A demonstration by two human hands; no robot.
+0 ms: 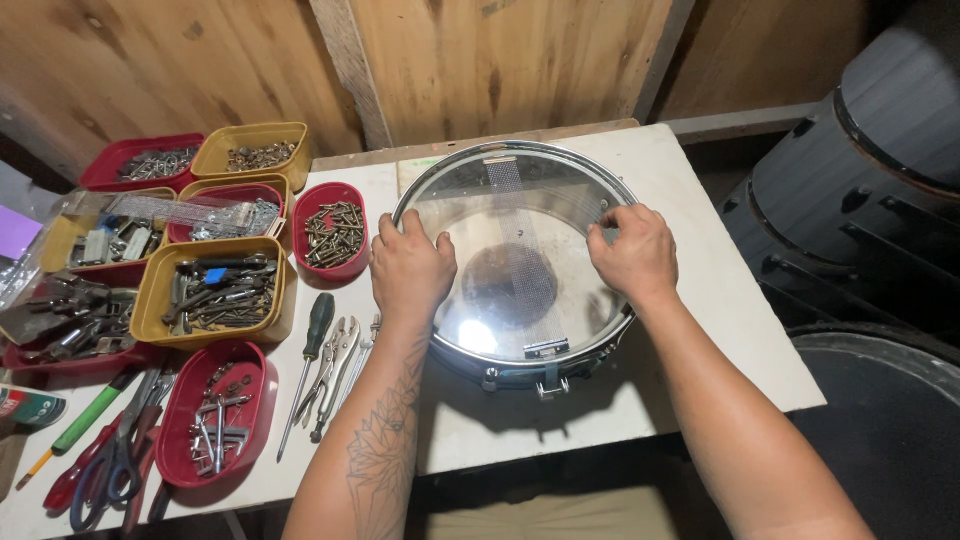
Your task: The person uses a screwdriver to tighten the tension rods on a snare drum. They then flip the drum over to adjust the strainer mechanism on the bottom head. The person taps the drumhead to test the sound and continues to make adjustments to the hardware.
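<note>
A snare drum (520, 190) with a clear head and chrome rim lies flat on a white table (730, 330). A strip of snare wires runs across its middle under the clear skin. My left hand (410, 268) rests palm down on the drum's left rim, fingers spread over the head. On the right side of the head, my right hand (632, 252) has its fingers curled and fingertips pressing near the rim. Neither hand holds a tool.
Red and yellow trays of screws (333, 232), bolts and metal parts (212, 292) crowd the table's left. A green-handled screwdriver (312, 345), locking pliers (335, 375) and scissors (110, 470) lie near the front. Black drum shells (860, 190) stand at right. A wooden wall is behind.
</note>
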